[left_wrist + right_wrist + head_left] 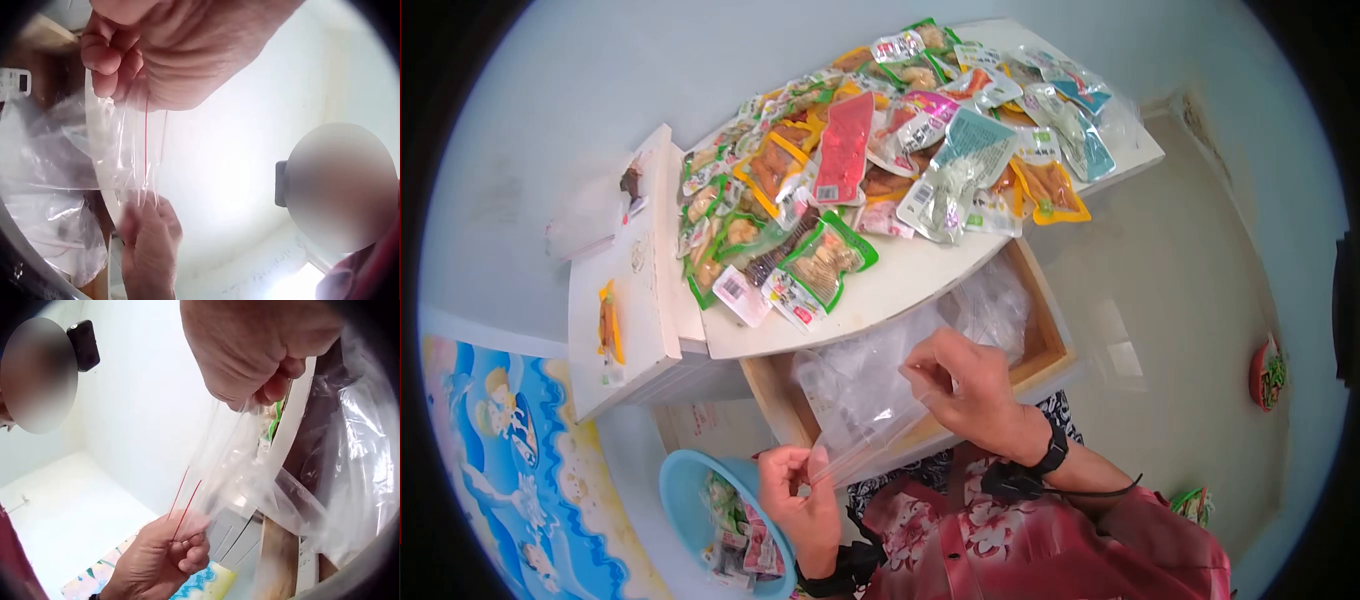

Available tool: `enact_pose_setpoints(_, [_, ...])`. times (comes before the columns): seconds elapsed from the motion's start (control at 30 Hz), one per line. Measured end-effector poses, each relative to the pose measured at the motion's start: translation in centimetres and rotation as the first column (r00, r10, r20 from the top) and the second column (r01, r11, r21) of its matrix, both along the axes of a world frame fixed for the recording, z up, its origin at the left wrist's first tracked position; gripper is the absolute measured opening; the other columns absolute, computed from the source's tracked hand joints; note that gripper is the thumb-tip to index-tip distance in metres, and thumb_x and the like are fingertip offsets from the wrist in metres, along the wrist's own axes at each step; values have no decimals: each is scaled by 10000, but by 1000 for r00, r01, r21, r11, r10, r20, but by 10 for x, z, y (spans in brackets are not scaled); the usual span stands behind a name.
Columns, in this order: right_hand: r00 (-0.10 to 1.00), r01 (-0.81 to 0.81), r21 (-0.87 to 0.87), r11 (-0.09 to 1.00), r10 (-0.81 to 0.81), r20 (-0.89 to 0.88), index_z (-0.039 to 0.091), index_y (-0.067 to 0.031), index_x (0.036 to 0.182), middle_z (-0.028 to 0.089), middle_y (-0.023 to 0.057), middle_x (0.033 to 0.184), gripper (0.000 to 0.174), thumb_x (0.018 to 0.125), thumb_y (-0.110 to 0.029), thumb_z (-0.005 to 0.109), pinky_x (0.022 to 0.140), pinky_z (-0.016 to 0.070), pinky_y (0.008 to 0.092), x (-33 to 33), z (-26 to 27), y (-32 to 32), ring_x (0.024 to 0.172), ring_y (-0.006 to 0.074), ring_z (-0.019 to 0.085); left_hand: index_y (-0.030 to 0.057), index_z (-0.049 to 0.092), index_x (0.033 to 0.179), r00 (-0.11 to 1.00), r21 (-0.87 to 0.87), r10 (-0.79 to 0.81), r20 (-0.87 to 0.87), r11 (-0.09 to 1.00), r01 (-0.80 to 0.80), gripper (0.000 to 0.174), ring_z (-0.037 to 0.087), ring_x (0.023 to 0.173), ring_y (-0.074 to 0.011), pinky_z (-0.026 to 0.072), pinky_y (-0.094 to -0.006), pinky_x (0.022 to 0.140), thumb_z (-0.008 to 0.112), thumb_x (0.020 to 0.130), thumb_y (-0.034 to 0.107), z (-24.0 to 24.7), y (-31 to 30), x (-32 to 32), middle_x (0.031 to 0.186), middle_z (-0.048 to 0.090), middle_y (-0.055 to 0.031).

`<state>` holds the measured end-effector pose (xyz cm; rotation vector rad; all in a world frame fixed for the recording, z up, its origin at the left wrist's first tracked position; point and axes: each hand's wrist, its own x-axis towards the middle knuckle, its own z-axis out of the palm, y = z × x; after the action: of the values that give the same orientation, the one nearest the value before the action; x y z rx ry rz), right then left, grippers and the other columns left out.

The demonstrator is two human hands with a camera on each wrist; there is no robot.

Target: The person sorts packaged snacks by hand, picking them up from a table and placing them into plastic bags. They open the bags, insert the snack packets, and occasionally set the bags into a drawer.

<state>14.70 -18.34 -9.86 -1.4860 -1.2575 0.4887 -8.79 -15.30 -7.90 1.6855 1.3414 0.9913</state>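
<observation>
A clear zip-seal plastic bag [862, 440] is stretched between the two hands over the open drawer. My left hand [802, 505] pinches its lower left end between thumb and fingers. The right hand [972, 392] grips the other end, higher and to the right, with its fingers curled. In the left wrist view a red seal line [147, 140] runs along the bag's mouth; two red lines [187, 509] show apart in the right wrist view. Beneath the hands, the wooden drawer [1052, 345] holds more clear plastic bags [990, 310].
Many colourful vacuum-packed snack packets [840, 150] cover much of the white tabletop [900, 275]. A blue basin [675, 500] with several packets inside stands at lower left. One orange packet [610, 325] lies on the side ledge. A red bowl [1262, 380] sits on the floor at right.
</observation>
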Motion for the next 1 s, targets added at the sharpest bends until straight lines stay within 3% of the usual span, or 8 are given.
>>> enact_pose_setpoints(0.1, [986,-134,54,990,127,104,621,-84,1092,662,87,839,248,868,-98,727,609,530,410,2,-15,-3,663,311,670,26,561,988,996,78,69,51,994,-73,135,517,689,-45,436,-204,616,677,933,-14,2,3,2,826,565,6])
enact_pose_setpoints(0.13, [962,-271,-125,954,266,-59,617,-83,1197,684,106,933,378,861,-169,768,707,552,430,4,-13,-12,791,325,689,27,559,979,993,123,93,78,987,-102,130,508,675,-43,423,-199,604,674,932,-11,1,6,2,817,564,8])
enact_pose_setpoints(0.23, [900,-413,-34,910,413,142,590,-73,1286,675,142,1087,533,831,-245,808,856,535,468,5,1,-28,991,353,668,35,563,958,960,133,195,198,965,-224,141,492,621,-45,398,-200,563,702,941,42,3,17,-5,784,555,6])
enact_pose_setpoints(0.27, [846,-471,-158,868,495,197,623,-75,1278,653,130,1221,585,840,-413,812,928,504,467,5,-2,-35,1104,333,636,38,566,953,941,113,236,242,957,-269,155,489,602,-48,392,-202,549,717,946,68,5,21,-10,772,551,4])
enact_pose_setpoints(0.37, [663,-413,-286,865,501,557,631,-73,1262,657,127,1186,584,792,-356,828,884,510,450,8,-27,-44,1049,320,644,43,562,949,921,87,214,325,963,-255,134,482,563,-50,375,-203,511,695,937,35,10,32,-17,749,552,-2])
enact_pose_setpoints(0.53, [560,-420,-294,859,500,661,610,-58,937,643,77,904,178,795,-164,604,768,504,398,3,-33,-42,871,273,643,33,565,983,892,-70,199,405,980,-187,149,475,613,-49,386,-213,558,692,907,14,17,20,-6,781,550,0])
enact_pose_setpoints(0.87, [554,-477,-212,853,478,682,632,-14,1058,642,71,929,322,788,-189,619,757,513,375,7,-36,-46,874,249,656,31,623,1036,929,-120,113,351,990,-75,109,569,709,-78,453,-234,655,681,962,87,27,7,-13,862,603,-15])
enact_pose_setpoints(1.0, [544,-496,-193,847,476,690,636,-17,1107,638,62,938,352,800,-186,616,756,510,372,10,-23,-44,873,240,658,35,585,975,893,-75,96,439,995,-70,142,500,632,-63,415,-217,580,699,890,27,17,8,-10,803,561,-6])
